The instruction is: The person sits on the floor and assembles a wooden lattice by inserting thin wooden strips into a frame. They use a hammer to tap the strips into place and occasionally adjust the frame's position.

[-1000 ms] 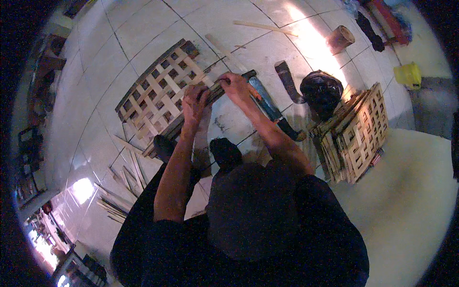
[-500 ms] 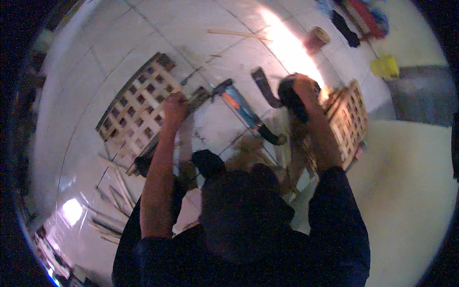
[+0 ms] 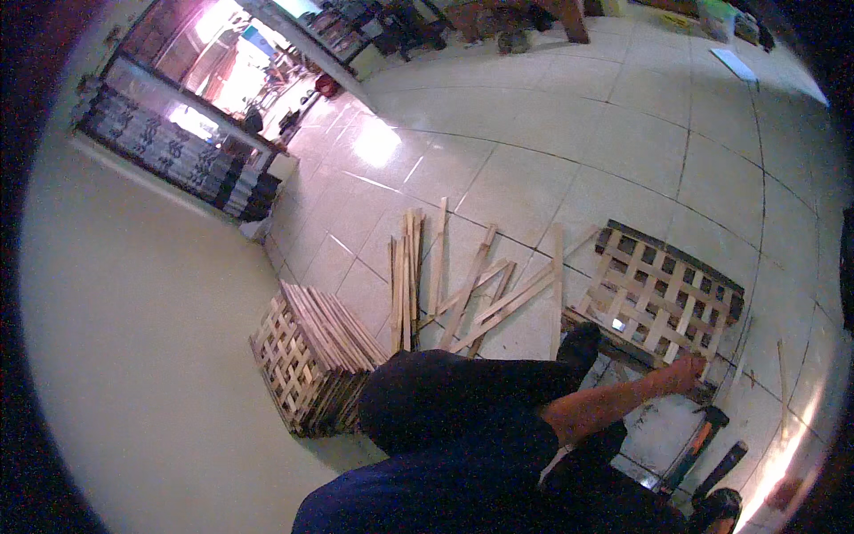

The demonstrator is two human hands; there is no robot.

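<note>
A woven wooden lattice panel (image 3: 663, 289) with dark rails along two edges lies on the tiled floor at the right. My left hand (image 3: 680, 374) is closed on the end of its near rail. Just beyond that corner is a hammer (image 3: 694, 449) with an orange and blue-green handle. Beside the hammer lies a dark curved handle (image 3: 722, 467), and a dark rounded object (image 3: 716, 509) sits at the lower edge. My right hand is out of the picture.
Loose wooden strips (image 3: 471, 303) are spread on the floor left of the panel. Farther left, stacked lattice panels (image 3: 325, 360) stand by a pale wall (image 3: 133, 311). A patterned cloth (image 3: 169, 147) hangs near a bright doorway (image 3: 240, 71). Wooden furniture (image 3: 525, 18) stands at the back.
The view has swung left, bringing the stacked panels and doorway in. My left hand stays at the panel's corner. My right hand, earlier on a dark object, has left the picture.
</note>
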